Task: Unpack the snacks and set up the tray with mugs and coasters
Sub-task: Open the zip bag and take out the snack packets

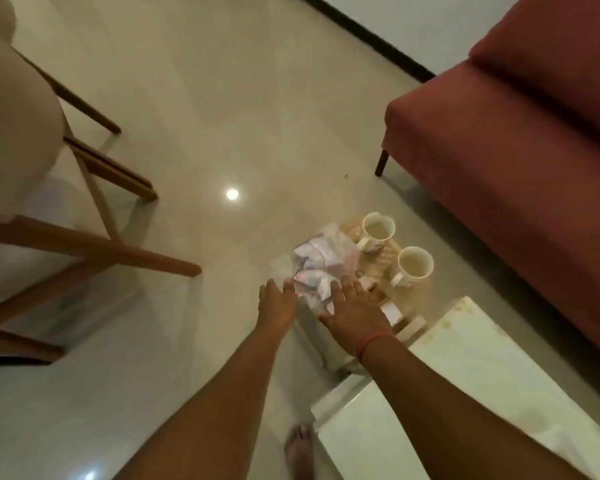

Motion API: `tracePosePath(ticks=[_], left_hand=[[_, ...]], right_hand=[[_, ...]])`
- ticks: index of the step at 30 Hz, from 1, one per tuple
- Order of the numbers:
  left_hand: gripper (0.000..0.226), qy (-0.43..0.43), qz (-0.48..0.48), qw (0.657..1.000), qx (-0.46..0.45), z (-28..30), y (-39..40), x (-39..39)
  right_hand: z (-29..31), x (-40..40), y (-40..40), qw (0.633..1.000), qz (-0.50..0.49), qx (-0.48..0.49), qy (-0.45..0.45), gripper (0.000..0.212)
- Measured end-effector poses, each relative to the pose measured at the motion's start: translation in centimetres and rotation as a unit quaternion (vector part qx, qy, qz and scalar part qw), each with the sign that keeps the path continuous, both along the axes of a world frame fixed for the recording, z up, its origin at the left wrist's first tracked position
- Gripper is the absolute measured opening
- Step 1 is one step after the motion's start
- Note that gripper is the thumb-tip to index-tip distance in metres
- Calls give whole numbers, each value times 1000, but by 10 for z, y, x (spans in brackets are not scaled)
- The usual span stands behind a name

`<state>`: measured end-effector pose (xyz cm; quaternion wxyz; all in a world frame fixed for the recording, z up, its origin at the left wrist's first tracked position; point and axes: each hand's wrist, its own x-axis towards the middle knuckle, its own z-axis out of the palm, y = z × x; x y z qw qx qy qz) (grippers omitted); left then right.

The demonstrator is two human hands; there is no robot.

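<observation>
A clear plastic bag of wrapped snacks (pixel 317 261) lies on the left part of a round woven tray (pixel 420 292) set low by the floor. Two white mugs stand on the tray: one at the back (pixel 378 227), one nearer to the right (pixel 415 263). Small pale blocks, perhaps coasters (pixel 392 311), lie on the tray near my right wrist. My left hand (pixel 278 304) reaches the bag's near left edge with fingers spread. My right hand (pixel 355 311) lies flat and open at the bag's near right edge. Whether either hand touches the bag is unclear.
A red upholstered sofa (pixel 520 150) fills the right side. A cream chair with wooden legs (pixel 94 244) stands at the left. A white glossy table top (pixel 465 393) sits below right. My bare foot (pixel 300 448) rests on the pale tiled floor (pixel 201 140).
</observation>
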<state>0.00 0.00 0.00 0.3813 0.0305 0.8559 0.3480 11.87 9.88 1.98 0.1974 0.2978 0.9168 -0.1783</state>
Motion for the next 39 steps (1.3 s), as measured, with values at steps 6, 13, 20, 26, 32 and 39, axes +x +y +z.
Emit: tracePosePath(ticks=[6,13,20,26,32,39], left_hand=[[70,-111,124,986,22,-57,26,-42],[85,-192,159,963,105,-123,33,-63],[35,-148,113,965,186,-37,30,-57],[43,-86,20,971,222,55,20,-19],[30,-39,-109,959,258,154,30,62],[13,-141,-153,929,306,259,57,240]], right_hand=[[-74,-54,20,998,38,6,-46,84],[-109,-65,26,998,33,-34,-36,93],[-72,-71,15,984,-41,-150,90,86],[7,-37,3,959,-98,-184,194,74],[117,60,14,910,-188,-204,308,59],[213,296,32,835,-335,-231,371,39]])
